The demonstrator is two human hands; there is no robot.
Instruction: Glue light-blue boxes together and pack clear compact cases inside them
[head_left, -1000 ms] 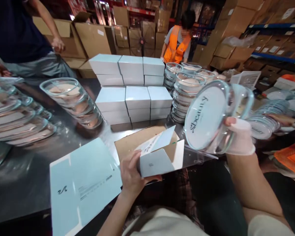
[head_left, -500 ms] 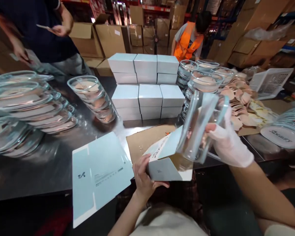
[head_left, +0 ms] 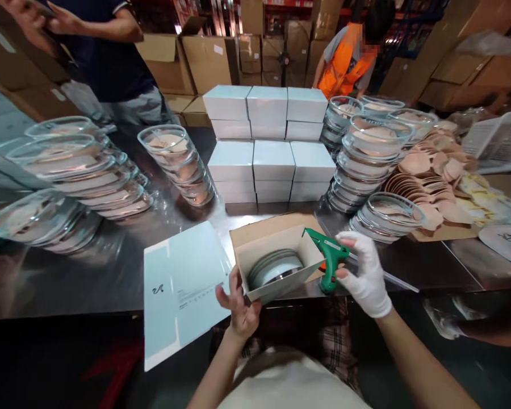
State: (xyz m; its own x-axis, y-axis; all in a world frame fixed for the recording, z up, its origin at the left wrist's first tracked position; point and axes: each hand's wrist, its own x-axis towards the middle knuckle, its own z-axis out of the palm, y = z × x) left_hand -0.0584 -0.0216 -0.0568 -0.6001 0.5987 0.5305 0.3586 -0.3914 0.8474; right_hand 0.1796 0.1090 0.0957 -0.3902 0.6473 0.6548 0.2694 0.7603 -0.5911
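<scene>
Right hand (head_left: 366,272), in a white glove, wraps its grip around the handle of a green glue gun (head_left: 327,255); nozzle points left toward the open box (head_left: 276,267). Fingers closed round the tool, which sits just beside the box's right wall, over the near edge of the counter (head_left: 111,272).

Left hand (head_left: 238,304), bare, clamps the near-left corner of the box, thumb on the front wall, fingers underneath; box tilted slightly toward the wearer. Inside the box lies a round glass dish (head_left: 276,268), rim up, filling most of the space. A brown cardboard flap stands open behind it.

Left of the box, a flat pale-blue carton blank (head_left: 183,289) lies on the counter, overhanging its near edge.

Behind the box, closed pale-blue boxes (head_left: 266,142) stand in two rows of three, stacked. Right of them, stacks of glass dishes (head_left: 366,159), then a loose heap of tan round pads (head_left: 426,182) on cardboard. A white lid (head_left: 505,241) with dark lettering lies at far right. Left side: more leaning stacks of glass dishes (head_left: 179,165).

Across the counter, a person in a dark shirt (head_left: 106,62) at left; another in an orange vest (head_left: 344,57) further back among brown cartons.
</scene>
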